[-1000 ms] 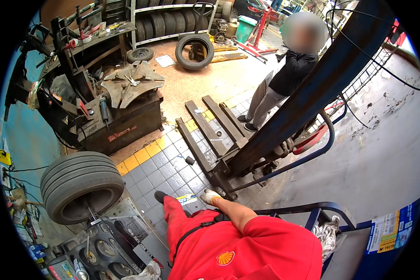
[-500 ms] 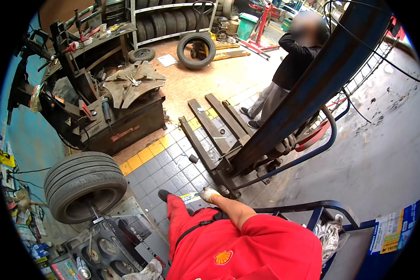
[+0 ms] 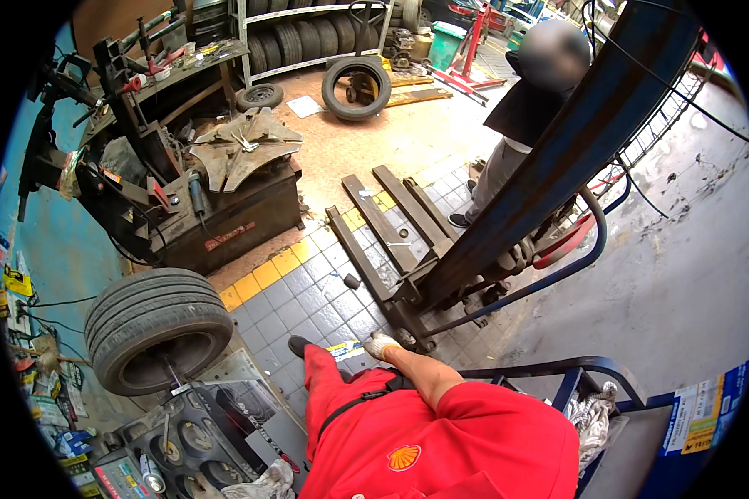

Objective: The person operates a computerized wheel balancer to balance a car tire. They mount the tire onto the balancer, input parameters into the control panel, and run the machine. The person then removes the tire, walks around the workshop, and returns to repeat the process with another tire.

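Observation:
My right hand (image 3: 380,345), in a pale work glove, hangs low beside my red-clad leg (image 3: 326,378). Its back is toward me and the fingers are too small to read, so I cannot tell whether it grips anything. Just left of it in the picture shows a yellow, white and blue printed piece (image 3: 346,349), seemingly on the tiles; no contact can be made out. My left hand is outside the picture. At my left a wheel with its tyre (image 3: 154,291) sits on the shaft of a wheel balancer with a grey moulded tray top (image 3: 195,441).
A tyre changer (image 3: 245,150) stands beyond the wheel. Long steel lift arms (image 3: 374,229) lie across the floor by a blue slanting post (image 3: 549,154). Another person (image 3: 524,108) stands behind that post. A loose tyre (image 3: 356,89) rests before the tyre rack (image 3: 312,41).
The view has shifted slightly, moving the scene a little rightward in the picture. The other person has shifted further behind the post. My right arm keeps the same pose.

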Tool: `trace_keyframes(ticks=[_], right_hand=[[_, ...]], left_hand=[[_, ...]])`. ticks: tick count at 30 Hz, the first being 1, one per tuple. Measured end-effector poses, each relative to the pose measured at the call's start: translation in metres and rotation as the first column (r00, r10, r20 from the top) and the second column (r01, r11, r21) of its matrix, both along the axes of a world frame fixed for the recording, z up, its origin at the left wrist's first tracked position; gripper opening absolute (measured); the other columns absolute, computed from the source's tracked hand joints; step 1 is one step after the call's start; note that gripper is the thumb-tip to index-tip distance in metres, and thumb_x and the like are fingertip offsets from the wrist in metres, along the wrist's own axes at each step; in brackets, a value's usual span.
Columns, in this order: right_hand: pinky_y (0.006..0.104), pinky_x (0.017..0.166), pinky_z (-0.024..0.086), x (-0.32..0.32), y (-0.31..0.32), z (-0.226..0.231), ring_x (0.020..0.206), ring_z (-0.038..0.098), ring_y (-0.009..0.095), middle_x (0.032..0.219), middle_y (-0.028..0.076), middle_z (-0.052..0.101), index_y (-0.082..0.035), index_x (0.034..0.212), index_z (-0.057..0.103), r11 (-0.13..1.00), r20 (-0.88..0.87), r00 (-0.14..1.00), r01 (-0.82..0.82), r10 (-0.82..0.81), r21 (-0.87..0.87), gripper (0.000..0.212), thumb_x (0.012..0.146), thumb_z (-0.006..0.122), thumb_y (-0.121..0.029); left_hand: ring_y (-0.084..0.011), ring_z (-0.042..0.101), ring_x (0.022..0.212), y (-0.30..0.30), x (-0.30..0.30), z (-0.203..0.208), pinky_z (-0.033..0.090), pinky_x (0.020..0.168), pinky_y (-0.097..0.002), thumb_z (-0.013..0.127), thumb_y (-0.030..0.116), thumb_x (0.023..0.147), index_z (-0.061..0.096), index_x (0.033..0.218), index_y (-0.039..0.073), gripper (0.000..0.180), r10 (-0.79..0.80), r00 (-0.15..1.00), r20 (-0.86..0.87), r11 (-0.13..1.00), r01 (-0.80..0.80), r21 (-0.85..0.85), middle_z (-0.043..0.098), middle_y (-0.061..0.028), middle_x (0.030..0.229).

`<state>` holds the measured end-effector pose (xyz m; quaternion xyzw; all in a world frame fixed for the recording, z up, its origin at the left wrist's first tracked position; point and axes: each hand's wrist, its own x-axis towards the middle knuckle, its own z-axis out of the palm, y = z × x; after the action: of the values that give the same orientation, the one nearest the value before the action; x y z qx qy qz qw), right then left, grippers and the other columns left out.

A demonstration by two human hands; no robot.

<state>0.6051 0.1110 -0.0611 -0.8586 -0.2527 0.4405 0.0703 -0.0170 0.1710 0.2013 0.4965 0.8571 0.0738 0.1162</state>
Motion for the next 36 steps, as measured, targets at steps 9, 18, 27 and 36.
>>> trace_keyframes(ticks=[9,18,27,36], right_hand=[[0.0433,0.118,0.045,0.0,0.006,-0.009,0.142,0.057,0.039,0.149,0.03,0.059,-0.001,0.149,0.059,1.0,0.015,0.999,-0.03,0.029,0.011,0.069,0.093,0.056,-0.04],[0.0425,0.118,0.045,-0.002,0.011,0.007,0.142,0.057,0.038,0.151,0.029,0.057,-0.002,0.15,0.058,0.999,-0.007,0.999,-0.043,0.043,-0.018,0.071,0.092,0.057,-0.042],[0.0426,0.12,0.043,0.002,0.011,0.007,0.144,0.054,0.04,0.154,0.027,0.056,-0.005,0.151,0.057,0.997,0.008,0.998,-0.064,0.065,-0.041,0.068,0.092,0.054,-0.038],[0.0387,0.122,0.039,0.011,0.005,-0.019,0.148,0.051,0.033,0.158,0.024,0.053,0.001,0.153,0.053,0.993,0.006,0.994,-0.106,0.107,-0.056,0.061,0.101,0.046,-0.029]], left_hand=[[-0.0424,0.067,0.124,0.0,-0.003,-0.002,0.05,0.105,-0.0491,0.057,0.067,0.1,0.066,0.144,0.013,0.071,0.015,1.0,0.001,1.0,-0.015,-0.004,0.069,-0.0201,0.139],[-0.0426,0.067,0.124,-0.006,-0.012,-0.01,0.051,0.105,-0.0489,0.057,0.067,0.099,0.067,0.144,0.014,0.07,0.025,1.0,0.007,1.0,-0.025,0.017,0.069,-0.0202,0.139],[-0.0431,0.066,0.125,-0.003,0.012,0.016,0.05,0.106,-0.0492,0.057,0.065,0.099,0.066,0.144,0.013,0.069,0.034,0.999,0.004,0.999,-0.034,-0.039,0.068,-0.0208,0.14],[-0.0415,0.064,0.129,0.0,0.014,0.018,0.048,0.109,-0.0467,0.055,0.066,0.101,0.066,0.145,0.012,0.07,0.031,0.999,0.035,0.998,-0.029,-0.051,0.067,-0.017,0.144]])
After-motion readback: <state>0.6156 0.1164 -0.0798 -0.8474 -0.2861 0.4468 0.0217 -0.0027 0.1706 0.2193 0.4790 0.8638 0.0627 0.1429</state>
